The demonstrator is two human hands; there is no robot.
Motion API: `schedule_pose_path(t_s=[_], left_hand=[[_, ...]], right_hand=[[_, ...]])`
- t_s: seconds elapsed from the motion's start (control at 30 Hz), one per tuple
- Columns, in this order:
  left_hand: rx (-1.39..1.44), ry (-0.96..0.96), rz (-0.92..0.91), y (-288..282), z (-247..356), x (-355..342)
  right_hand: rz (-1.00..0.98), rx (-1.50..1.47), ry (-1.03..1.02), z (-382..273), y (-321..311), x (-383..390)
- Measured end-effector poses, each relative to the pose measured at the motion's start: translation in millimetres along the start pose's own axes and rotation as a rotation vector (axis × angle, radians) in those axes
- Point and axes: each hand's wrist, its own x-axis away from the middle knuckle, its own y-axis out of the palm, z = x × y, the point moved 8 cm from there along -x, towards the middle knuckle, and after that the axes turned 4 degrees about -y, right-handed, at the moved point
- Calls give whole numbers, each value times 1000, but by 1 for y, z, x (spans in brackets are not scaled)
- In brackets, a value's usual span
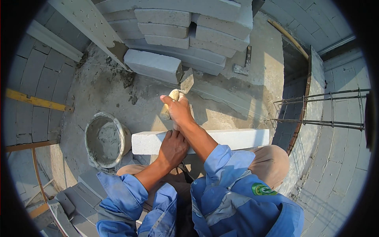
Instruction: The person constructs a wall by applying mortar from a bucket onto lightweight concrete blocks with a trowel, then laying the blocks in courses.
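Note:
My right hand is closed round the pale wooden handle of a trowel, whose blade points away from me toward the end of a white block set on the floor. Just below it, my left hand is closed, knuckles up, close against the right wrist. What its fingers hold, if anything, is hidden. Under both forearms a long white block lies crosswise in front of my knees. To the left stands a bucket of wet grey mortar.
Stacked blocks rise at the far side, with a hammer on the floor beside them. A string runs low across the floor. At right, a rebar cage juts over a dark opening. A yellow bar sticks in from the left.

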Motion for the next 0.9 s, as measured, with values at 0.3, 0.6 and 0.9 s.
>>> schedule_pose_path(t_s=[0.3, 0.6, 0.9], left_hand=[[-82, -16, -16, 0, -1, 4], [-108, -3, -35, -1, 0, 4], [-63, 5, -152, 11, -10, 4]], right_hand=[[-42, 94, 136, 32, -22, -76], [-98, 56, 188, 36, 31, -102], [-47, 148, 144, 33, 72, -109]])
